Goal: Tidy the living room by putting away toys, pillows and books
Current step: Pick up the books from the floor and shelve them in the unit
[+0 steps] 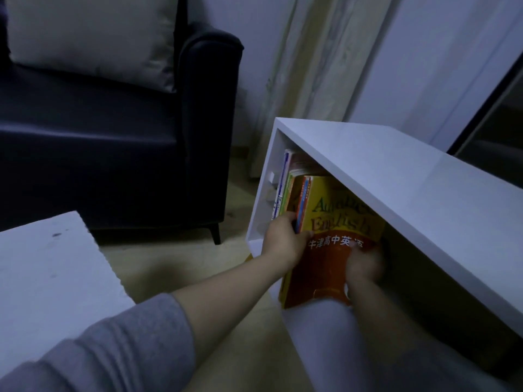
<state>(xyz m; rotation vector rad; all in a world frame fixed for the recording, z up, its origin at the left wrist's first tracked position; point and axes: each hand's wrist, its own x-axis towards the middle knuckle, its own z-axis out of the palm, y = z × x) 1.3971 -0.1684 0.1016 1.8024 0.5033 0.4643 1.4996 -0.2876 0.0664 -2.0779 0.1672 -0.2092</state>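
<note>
White shelf frames an upright yellow-red book, cover outward, gripped by left hand and right hand.

The room is dimly lit and tinged blue-grey. A dark armchair on short black legs is set at the upper left on a pale wood floor. A light curtain is hung beside it against a pale wall. A white shelf unit is placed at the right, and a smudged white desk at the lower left. A dark-framed panel is seen at the right edge.
</note>
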